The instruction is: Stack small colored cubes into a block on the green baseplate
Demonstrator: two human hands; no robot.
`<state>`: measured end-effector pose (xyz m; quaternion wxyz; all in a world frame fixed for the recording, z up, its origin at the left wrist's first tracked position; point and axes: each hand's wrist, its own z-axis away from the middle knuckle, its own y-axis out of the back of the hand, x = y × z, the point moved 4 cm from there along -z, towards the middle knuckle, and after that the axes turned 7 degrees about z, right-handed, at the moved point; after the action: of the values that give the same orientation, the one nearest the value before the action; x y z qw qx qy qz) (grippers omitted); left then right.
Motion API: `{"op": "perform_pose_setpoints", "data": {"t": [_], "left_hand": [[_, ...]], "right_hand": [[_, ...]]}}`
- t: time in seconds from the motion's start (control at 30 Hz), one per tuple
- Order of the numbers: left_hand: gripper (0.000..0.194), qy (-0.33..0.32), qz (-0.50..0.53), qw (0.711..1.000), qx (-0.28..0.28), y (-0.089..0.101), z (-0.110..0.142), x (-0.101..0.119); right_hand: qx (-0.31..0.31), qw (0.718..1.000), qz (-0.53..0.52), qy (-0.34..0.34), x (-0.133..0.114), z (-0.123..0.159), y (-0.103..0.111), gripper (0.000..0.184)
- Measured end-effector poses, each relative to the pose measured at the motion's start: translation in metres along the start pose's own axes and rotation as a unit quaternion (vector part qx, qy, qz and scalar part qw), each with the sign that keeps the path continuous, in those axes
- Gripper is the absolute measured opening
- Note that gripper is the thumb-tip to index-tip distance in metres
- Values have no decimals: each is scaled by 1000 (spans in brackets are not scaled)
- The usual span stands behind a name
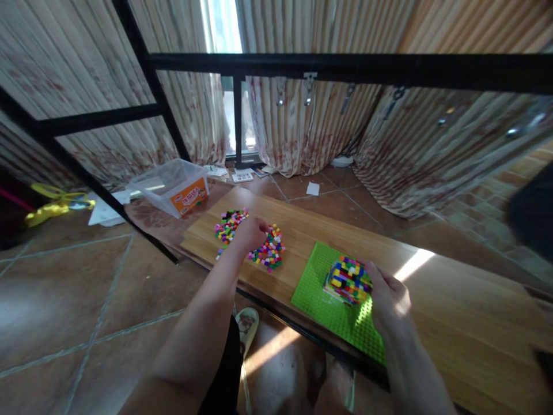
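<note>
My left hand [250, 232] reaches into a scatter of small coloured bricks [268, 252] on the wooden table [453, 311]; its fingers are curled down among them, and I cannot make out what they grip. My right hand [387, 297] rests on the right side of a multicoloured brick block [347, 279], fingers closed against it. The block stands on a bright green baseplate [319, 300] near the table's front edge. A second patch of loose bricks [230, 223] lies just left of my left hand.
A clear plastic tub [173, 185] with an orange label sits at the table's far left end. Black metal frame bars [345, 66] cross overhead and at left. Curtains hang behind. Papers and a yellow object [56, 204] lie on the tiled floor.
</note>
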<state>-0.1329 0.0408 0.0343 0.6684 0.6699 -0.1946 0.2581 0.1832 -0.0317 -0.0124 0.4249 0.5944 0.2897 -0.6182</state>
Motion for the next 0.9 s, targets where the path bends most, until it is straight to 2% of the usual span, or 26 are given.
{"op": "perform_pose_setpoints", "data": {"t": [0.13, 0.27, 0.4, 0.63, 0.9], "left_hand": [[29, -15, -67, 998, -9, -10, 0, 0], [31, -47, -81, 996, -9, -26, -3, 2], [28, -51, -100, 994, 7, -36, -4, 3], [24, -72, -91, 993, -2, -43, -1, 10], [24, -81, -78, 994, -3, -49, -2, 11]], "right_hand": [[11, 1000, 22, 14, 1, -1, 2, 38], [13, 1000, 13, 5, 4, -3, 2, 39], [19, 1000, 3, -11, 3, -2, 1, 36], [21, 1000, 14, 3, -5, 2, 1, 34], [5, 1000, 3, 8, -1, 0, 0, 36]]}}
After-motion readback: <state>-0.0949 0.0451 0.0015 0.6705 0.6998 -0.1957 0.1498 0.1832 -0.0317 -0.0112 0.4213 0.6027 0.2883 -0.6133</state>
